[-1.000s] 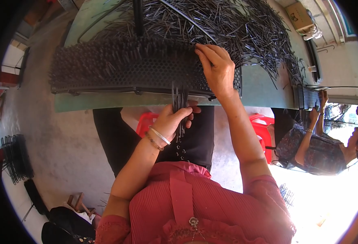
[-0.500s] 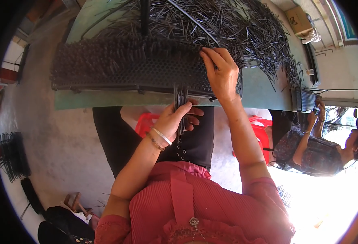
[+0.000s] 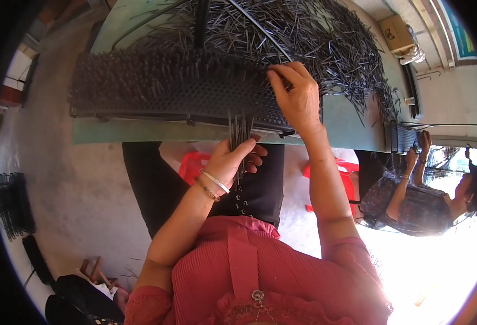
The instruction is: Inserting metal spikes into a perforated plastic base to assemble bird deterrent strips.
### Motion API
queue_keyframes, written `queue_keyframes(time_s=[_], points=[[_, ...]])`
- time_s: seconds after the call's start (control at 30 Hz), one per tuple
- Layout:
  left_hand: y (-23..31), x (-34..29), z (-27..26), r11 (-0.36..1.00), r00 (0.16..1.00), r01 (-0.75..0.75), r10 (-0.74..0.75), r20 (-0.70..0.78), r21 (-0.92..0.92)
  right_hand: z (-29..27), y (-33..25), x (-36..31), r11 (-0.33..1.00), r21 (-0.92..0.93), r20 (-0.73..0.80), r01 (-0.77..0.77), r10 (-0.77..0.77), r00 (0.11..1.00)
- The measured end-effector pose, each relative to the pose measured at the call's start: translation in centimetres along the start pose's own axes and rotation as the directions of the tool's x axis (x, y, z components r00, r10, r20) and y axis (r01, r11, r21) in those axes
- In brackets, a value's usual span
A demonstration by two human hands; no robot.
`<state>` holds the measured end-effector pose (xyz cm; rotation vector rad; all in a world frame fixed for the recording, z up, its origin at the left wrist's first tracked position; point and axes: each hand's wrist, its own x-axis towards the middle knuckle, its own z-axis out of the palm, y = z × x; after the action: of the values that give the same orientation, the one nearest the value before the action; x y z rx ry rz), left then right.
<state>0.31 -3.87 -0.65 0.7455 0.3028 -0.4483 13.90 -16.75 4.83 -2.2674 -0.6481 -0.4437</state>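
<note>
Before me on the green table lies a long black perforated panel [image 3: 211, 100], its left and far parts packed with upright dark strips [image 3: 135, 73]. My left hand [image 3: 232, 160], with a bangle and a beaded bracelet at the wrist, grips a bundle of thin dark strips [image 3: 240, 127] just off the panel's near edge. At the panel's right end my right hand [image 3: 297, 95] is held low over the holes, thumb and forefinger pinched together. Whatever sits between those fingertips is too small to make out.
A large heap of loose dark strips [image 3: 314, 43] covers the far side of the table [image 3: 352, 116]. A black post [image 3: 201, 24] rises behind the panel. Red stools [image 3: 344, 176] stand below the table. At the right, another person [image 3: 417, 203] works at a similar panel [image 3: 400, 136].
The view has shifted slightly. My right hand stays at almost the same place on the panel, and the strips in my left hand look a little more spread.
</note>
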Motion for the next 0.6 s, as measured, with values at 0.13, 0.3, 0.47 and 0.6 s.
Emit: queue_keyframes(time_s=[0.13,0.3,0.47,0.6], points=[[-0.1,0.1,-0.2,1.000,1.000,-0.013,0.013,0.021,0.013,0.4,0.7,0.4,0.982,-0.147,0.114,0.121,-0.104,0.988],[-0.2,0.1,-0.5,1.000,1.000,-0.017,0.017,0.008,0.011,0.5,0.5,0.7,0.880,-0.361,0.155,0.308,-0.269,0.951],[0.1,0.1,-0.8,1.000,1.000,-0.023,0.023,0.015,0.004,0.5,0.2,0.6,0.878,-0.393,0.163,0.273,-0.226,0.960],[0.9,-0.2,-0.5,1.000,1.000,0.015,-0.015,-0.018,-0.004,0.4,0.1,0.8,0.946,-0.284,0.153,0.160,-0.120,0.981]])
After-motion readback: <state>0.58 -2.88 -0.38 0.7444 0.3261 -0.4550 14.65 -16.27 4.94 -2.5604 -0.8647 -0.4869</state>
